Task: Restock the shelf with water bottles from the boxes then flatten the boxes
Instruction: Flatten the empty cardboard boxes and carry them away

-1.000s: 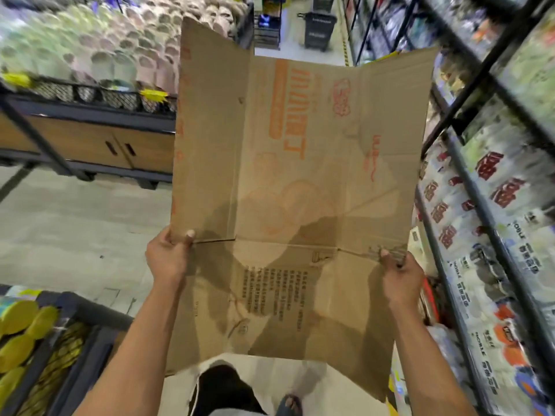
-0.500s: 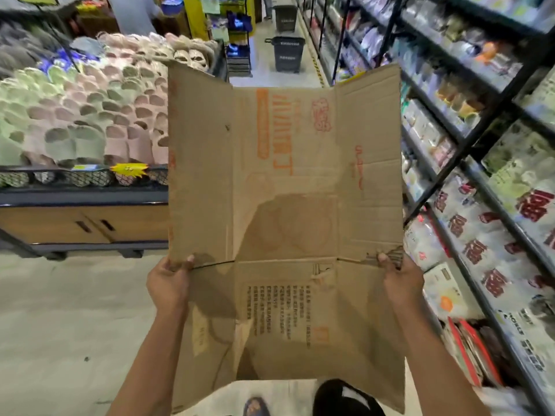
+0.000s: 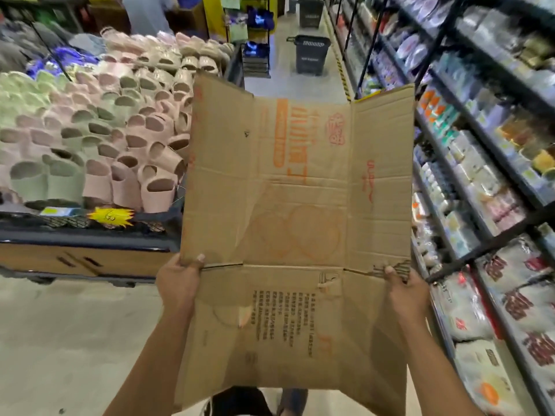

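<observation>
A flattened brown cardboard box (image 3: 300, 223) with orange print hangs upright in front of me, filling the middle of the head view. My left hand (image 3: 178, 283) grips its left edge at the flap slit, thumb on the front. My right hand (image 3: 405, 291) grips the right edge at the torn slit, thumb on the front. Both side panels bend slightly toward me. No water bottles can be made out.
A black shelf rack (image 3: 480, 223) stocked with packaged goods runs along the right. A display bin of slippers (image 3: 99, 151) with a wooden base stands at the left. Black shopping baskets (image 3: 310, 54) sit far down the aisle. Bare floor (image 3: 75, 340) lies at the lower left.
My view has tilted up and along the aisle; the cart at the lower left is gone from sight. Both hands keep the same grip on the cardboard, which stays spread flat.
</observation>
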